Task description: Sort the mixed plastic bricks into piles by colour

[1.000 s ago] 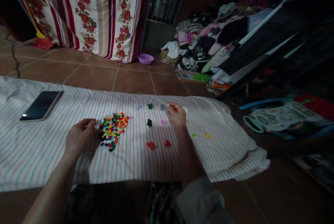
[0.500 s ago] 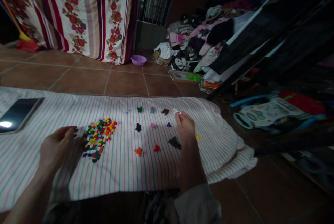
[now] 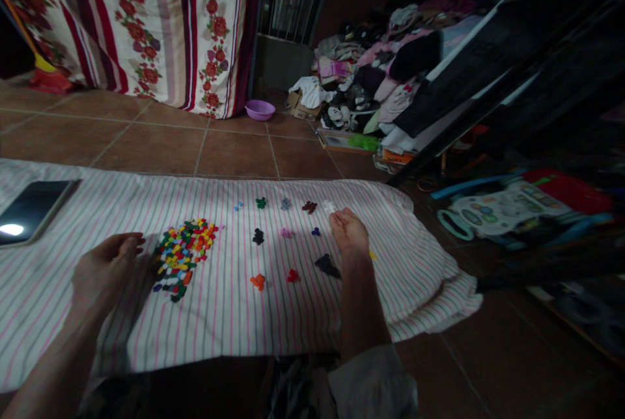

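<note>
My right hand (image 3: 350,230) is palm-up beside the small white pile (image 3: 329,206) at the far right of the sorted groups. Its bent fingers sit slightly apart, and no piece shows in them. My left hand (image 3: 105,266) is held at the left edge of the mixed heap of small coloured pieces (image 3: 188,250), its fingers curled together with nothing visible in them. Between the hands lie small single-colour piles: green (image 3: 261,203), grey (image 3: 285,204), brown (image 3: 309,207), black (image 3: 258,236), pink (image 3: 286,233), orange (image 3: 258,282) and red (image 3: 292,275). A yellow bit (image 3: 373,255) shows partly behind my right wrist.
A striped cloth (image 3: 219,328) covers the work surface, with a phone (image 3: 34,211) at its left. Beyond are a tiled floor (image 3: 151,146), a purple basin (image 3: 260,110) and a heap of clothes (image 3: 371,74). A toy panel (image 3: 498,211) stands at right.
The white piece at my right fingertips no longer shows there, and that hand has shifted slightly right and down, away from the white pile. My left hand has barely moved.
</note>
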Tool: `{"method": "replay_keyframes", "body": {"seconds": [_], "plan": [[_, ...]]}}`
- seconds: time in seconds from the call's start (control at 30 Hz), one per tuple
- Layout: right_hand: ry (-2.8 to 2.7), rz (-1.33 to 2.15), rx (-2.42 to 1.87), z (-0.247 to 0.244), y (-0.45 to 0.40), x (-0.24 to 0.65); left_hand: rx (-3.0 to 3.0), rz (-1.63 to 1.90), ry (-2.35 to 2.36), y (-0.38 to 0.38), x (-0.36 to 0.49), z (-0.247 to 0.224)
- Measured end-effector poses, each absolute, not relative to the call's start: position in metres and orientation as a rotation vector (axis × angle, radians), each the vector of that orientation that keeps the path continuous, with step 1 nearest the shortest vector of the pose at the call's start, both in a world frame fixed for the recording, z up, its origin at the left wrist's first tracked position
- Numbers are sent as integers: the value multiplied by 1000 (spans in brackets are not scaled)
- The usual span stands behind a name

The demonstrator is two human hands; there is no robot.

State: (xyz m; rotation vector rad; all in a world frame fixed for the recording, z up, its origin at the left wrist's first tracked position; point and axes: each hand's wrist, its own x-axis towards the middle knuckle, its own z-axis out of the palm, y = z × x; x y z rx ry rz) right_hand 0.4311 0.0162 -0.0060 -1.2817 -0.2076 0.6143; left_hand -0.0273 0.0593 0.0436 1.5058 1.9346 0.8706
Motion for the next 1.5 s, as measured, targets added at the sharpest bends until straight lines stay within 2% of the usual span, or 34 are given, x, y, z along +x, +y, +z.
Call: {"method": "replay_keyframes", "body": {"seconds": [0.27, 0.53, 0.7, 0.87, 1.13, 1.5], "plan": [[-152, 654, -1260, -4, 16, 431, 1302, 888, 1953, 59, -24, 49], [-80, 707, -1200, 24, 25, 399, 1306, 951, 1914, 66, -29, 34], [-481, 882, -1266, 28, 45, 328, 1373, 940, 1930, 68, -31, 29], [-1087, 1008, -1454, 10, 57, 254, 1421, 892, 1955, 66, -32, 34], [-1633, 601, -1677, 1, 67, 217, 1406, 887, 1894, 67, -34, 34], [-1839, 494, -1727, 2, 72, 209, 1388, 880, 1884, 66, -31, 39]]}}
